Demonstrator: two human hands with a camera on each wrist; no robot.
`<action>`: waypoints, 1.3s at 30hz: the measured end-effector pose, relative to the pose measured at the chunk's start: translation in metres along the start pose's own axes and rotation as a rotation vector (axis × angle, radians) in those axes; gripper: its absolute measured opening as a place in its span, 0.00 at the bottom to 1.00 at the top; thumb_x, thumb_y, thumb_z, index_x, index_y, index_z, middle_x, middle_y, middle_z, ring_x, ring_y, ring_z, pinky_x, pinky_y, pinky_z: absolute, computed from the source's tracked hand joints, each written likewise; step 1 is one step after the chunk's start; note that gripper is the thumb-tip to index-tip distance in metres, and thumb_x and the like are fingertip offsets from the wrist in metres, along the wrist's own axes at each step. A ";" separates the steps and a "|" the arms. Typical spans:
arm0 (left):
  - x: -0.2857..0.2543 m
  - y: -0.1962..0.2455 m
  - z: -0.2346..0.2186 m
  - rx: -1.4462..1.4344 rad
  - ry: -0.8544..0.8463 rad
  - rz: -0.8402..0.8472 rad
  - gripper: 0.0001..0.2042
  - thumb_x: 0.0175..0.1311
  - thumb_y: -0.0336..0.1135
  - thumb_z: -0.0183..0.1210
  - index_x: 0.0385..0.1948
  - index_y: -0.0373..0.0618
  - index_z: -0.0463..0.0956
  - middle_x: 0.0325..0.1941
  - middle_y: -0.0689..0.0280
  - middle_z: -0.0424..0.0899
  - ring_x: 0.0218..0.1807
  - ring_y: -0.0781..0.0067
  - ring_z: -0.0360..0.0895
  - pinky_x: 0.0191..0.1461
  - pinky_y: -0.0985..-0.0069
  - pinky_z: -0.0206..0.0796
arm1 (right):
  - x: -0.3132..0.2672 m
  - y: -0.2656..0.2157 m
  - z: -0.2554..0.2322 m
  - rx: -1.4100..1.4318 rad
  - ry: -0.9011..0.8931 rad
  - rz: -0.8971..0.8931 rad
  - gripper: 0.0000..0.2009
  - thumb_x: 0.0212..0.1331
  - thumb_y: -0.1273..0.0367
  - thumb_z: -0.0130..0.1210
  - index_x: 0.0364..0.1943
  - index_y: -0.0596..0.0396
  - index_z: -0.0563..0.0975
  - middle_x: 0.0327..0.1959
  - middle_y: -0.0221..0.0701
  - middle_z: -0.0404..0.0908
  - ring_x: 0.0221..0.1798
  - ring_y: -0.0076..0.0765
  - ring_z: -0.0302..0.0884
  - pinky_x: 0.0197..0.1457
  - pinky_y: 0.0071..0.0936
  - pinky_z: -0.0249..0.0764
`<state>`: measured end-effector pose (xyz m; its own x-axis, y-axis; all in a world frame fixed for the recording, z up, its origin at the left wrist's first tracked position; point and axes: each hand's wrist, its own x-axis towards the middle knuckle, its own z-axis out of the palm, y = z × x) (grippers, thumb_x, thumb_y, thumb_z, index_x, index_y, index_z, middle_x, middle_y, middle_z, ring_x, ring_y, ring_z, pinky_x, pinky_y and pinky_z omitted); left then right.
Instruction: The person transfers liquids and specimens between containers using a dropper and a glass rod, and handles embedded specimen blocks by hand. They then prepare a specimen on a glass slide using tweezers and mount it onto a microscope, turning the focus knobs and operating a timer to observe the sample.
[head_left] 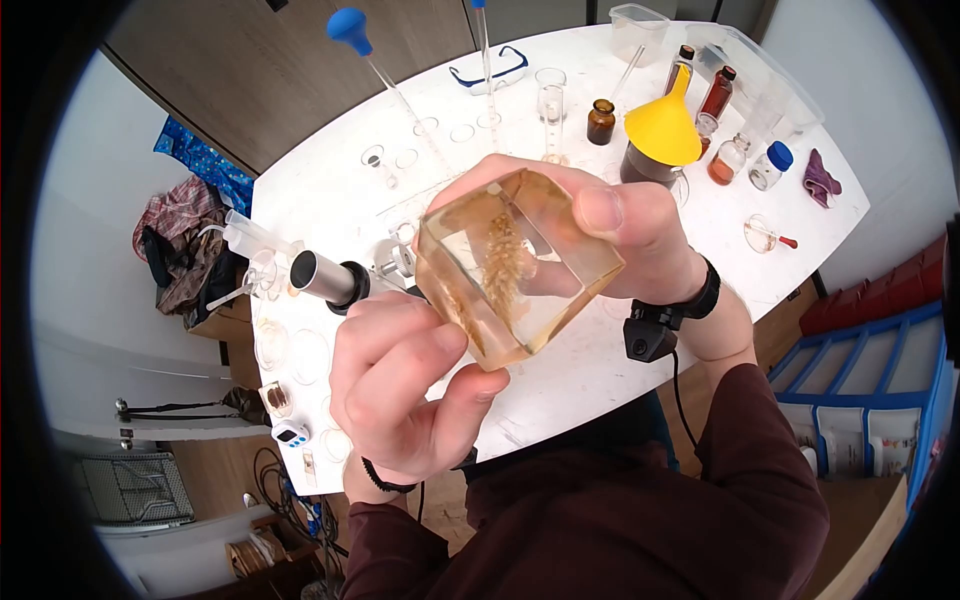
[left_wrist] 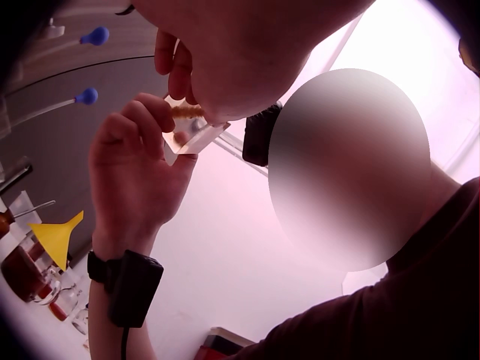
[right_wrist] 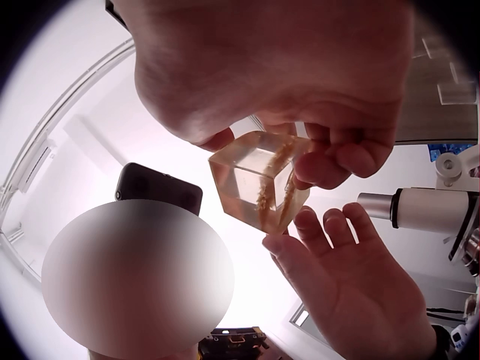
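Note:
A clear, faceted resin block [head_left: 545, 300] with a tan, feathery sprig [head_left: 500, 265] embedded in it is held up above the table, close to the head camera. My right hand [head_left: 650, 240] grips it from the upper right, thumb on the near face and fingers behind. At the block's lower left corner, my left hand [head_left: 395, 385] pinches with curled fingers and thumb. From the right wrist view, the left thumb [right_wrist: 289, 255] meets the block's bottom corner and the left fingertips sit close beside it.
A microscope tube [head_left: 325, 278] stands behind the left hand on the white table [head_left: 560, 400]. Toward the back right are a yellow funnel [head_left: 660, 130], an amber bottle [head_left: 601, 124] and a blue-lidded jar [head_left: 768, 168]. Tall pipettes with a blue bulb [head_left: 349, 30] and safety glasses [head_left: 490, 78] are at the back.

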<state>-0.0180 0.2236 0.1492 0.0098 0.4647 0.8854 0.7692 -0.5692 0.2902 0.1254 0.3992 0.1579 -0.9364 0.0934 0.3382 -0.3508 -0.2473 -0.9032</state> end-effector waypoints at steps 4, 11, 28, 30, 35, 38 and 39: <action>0.001 0.001 0.000 0.004 0.000 -0.009 0.23 0.59 0.37 0.76 0.51 0.41 0.76 0.44 0.56 0.80 0.39 0.60 0.78 0.42 0.67 0.72 | 0.003 0.000 0.004 0.104 0.091 0.012 0.48 0.53 0.40 0.61 0.68 0.67 0.68 0.56 0.41 0.79 0.36 0.22 0.71 0.33 0.18 0.61; 0.001 0.001 0.000 -0.031 0.009 -0.018 0.22 0.58 0.37 0.76 0.49 0.41 0.75 0.42 0.58 0.79 0.37 0.62 0.77 0.40 0.68 0.71 | 0.002 0.004 0.004 0.060 0.095 0.024 0.45 0.56 0.39 0.55 0.69 0.60 0.68 0.58 0.38 0.78 0.57 0.32 0.75 0.55 0.26 0.69; 0.002 -0.002 -0.006 0.101 0.020 -0.005 0.25 0.57 0.46 0.76 0.50 0.43 0.76 0.45 0.61 0.77 0.42 0.66 0.74 0.44 0.71 0.68 | -0.001 0.000 0.014 0.056 0.207 0.072 0.36 0.67 0.41 0.46 0.66 0.56 0.72 0.46 0.26 0.81 0.41 0.24 0.74 0.34 0.24 0.67; 0.003 -0.002 -0.007 0.133 0.010 -0.004 0.26 0.58 0.47 0.75 0.50 0.42 0.76 0.45 0.61 0.77 0.43 0.66 0.74 0.44 0.72 0.68 | -0.002 0.003 0.009 0.080 0.145 0.012 0.34 0.70 0.40 0.46 0.63 0.56 0.73 0.45 0.26 0.82 0.39 0.22 0.74 0.33 0.23 0.67; 0.000 -0.002 -0.005 0.165 0.026 -0.030 0.26 0.61 0.51 0.72 0.52 0.41 0.76 0.46 0.60 0.78 0.46 0.66 0.75 0.47 0.73 0.69 | -0.001 0.001 0.014 0.059 0.169 0.009 0.32 0.73 0.40 0.44 0.58 0.55 0.75 0.45 0.25 0.82 0.38 0.20 0.73 0.33 0.21 0.66; -0.001 -0.002 -0.002 0.132 0.052 -0.067 0.27 0.63 0.52 0.71 0.52 0.41 0.76 0.47 0.59 0.78 0.47 0.66 0.75 0.49 0.72 0.70 | 0.000 -0.001 0.016 0.031 0.188 0.013 0.32 0.73 0.38 0.43 0.55 0.55 0.76 0.44 0.25 0.82 0.37 0.20 0.73 0.33 0.20 0.65; -0.001 -0.002 -0.002 0.128 0.052 -0.066 0.26 0.63 0.52 0.71 0.52 0.41 0.75 0.47 0.59 0.78 0.47 0.66 0.75 0.50 0.72 0.70 | 0.001 -0.002 0.016 0.018 0.180 0.015 0.33 0.72 0.37 0.43 0.54 0.55 0.76 0.43 0.25 0.82 0.37 0.20 0.72 0.33 0.20 0.65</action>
<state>-0.0209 0.2225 0.1487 -0.0740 0.4607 0.8845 0.8425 -0.4456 0.3026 0.1254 0.3840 0.1639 -0.9268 0.2600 0.2708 -0.3385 -0.2669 -0.9023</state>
